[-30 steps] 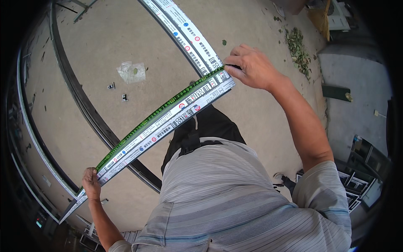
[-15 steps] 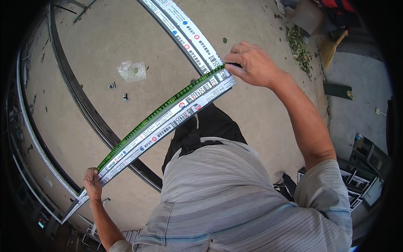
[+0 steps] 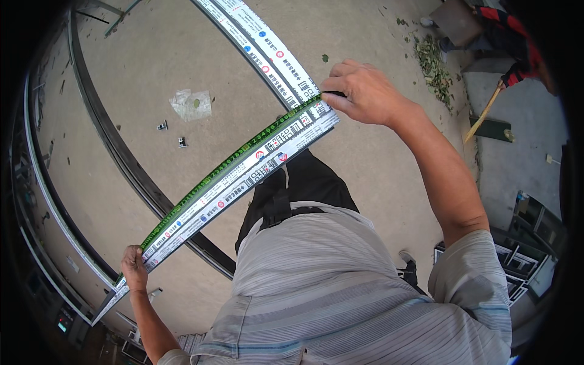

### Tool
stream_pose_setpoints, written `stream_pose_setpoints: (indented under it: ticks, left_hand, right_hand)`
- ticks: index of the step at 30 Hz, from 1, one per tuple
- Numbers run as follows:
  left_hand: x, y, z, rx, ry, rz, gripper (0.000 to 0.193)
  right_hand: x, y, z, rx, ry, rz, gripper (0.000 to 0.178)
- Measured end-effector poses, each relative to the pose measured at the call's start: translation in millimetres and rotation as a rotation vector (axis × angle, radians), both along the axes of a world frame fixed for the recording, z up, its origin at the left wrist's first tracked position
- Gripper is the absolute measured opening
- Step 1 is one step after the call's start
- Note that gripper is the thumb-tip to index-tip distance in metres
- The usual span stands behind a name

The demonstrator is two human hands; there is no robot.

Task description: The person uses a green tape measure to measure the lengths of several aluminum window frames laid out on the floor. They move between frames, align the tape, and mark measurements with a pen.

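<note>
A green tape measure blade (image 3: 234, 157) with dark markings stretches along the top of a frame bar (image 3: 213, 204), which is wrapped in printed white film. At the bar's right end, my right hand (image 3: 365, 94) pinches the blade near a corner, with something black partly showing under the fingers. My left hand (image 3: 134, 267) is closed over the blade and bar toward the lower left; the tape's case cannot be made out. A second film-covered bar (image 3: 255, 45) runs from that right-hand corner toward the top of the view.
Long dark rails (image 3: 115, 149) cross the left side. A plastic sheet (image 3: 190, 104) and small metal pieces (image 3: 162, 125) lie on the floor. At the upper right a person in red and black sleeves (image 3: 514, 36) holds a broom (image 3: 483, 115) near leaves (image 3: 433, 67). Framed panels (image 3: 529, 243) stand at right.
The other person has come further into view at the upper right, and the broom has swung downward. My hands, the tape and the frame have barely shifted.
</note>
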State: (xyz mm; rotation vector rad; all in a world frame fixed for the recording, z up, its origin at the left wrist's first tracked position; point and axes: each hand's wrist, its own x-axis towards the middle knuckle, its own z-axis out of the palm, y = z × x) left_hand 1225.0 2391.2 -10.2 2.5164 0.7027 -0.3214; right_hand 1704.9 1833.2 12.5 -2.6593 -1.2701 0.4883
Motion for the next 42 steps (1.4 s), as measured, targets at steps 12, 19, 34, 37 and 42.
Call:
stream_pose_setpoints:
  ticks: [12, 19, 34, 37, 42]
  left_hand:
    - [-5, 9, -2, 0.003, 0.049, 0.008, 0.017]
    - [-3, 8, 0, 0.015, 0.056, -0.004, 0.016]
    - [-2, 6, 1, 0.029, 0.064, -0.007, 0.017]
    - [-2, 7, 0, 0.014, 0.057, -0.004, 0.017]
    - [-1, 6, 2, 0.031, 0.072, -0.009, 0.016]
  right_hand:
    - [2, 2, 3, -0.003, 0.025, 0.02, 0.027]
    - [2, 4, 4, -0.042, 0.035, 0.005, 0.026]
    - [2, 3, 2, -0.025, 0.019, 0.011, 0.027]
    - [2, 3, 3, -0.023, 0.029, 0.009, 0.027]
    - [2, 4, 2, -0.035, 0.012, 0.007, 0.027]
